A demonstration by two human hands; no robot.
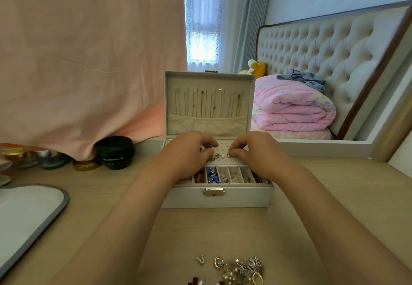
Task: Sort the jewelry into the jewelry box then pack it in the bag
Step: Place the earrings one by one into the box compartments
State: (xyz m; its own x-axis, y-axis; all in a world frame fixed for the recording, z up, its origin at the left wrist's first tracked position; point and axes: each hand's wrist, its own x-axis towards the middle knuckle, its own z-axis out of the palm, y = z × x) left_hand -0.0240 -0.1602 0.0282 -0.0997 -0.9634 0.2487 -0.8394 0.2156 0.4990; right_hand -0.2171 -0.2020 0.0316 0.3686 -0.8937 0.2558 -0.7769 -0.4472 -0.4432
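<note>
A white jewelry box (223, 199) stands open on the wooden table, its lid upright with several thin necklaces (207, 104) hanging inside. Both hands hover over the perforated earring panel (223, 148) at the back of the tray. My left hand (189, 151) pinches one end of a small silver earring (217, 156). My right hand (254, 148) pinches a small silver piece (228, 154) right beside it. The front compartments (231, 174) hold several small pieces, blue, orange and silver. A loose pile of jewelry (240, 269) lies on the table near the front edge.
A white bag with grey trim (26, 215) lies at the left. Dark round jars (116, 152) and small tins stand at the back left under a pink cloth. A framed mirror (334, 143) rises behind the box, showing a bed.
</note>
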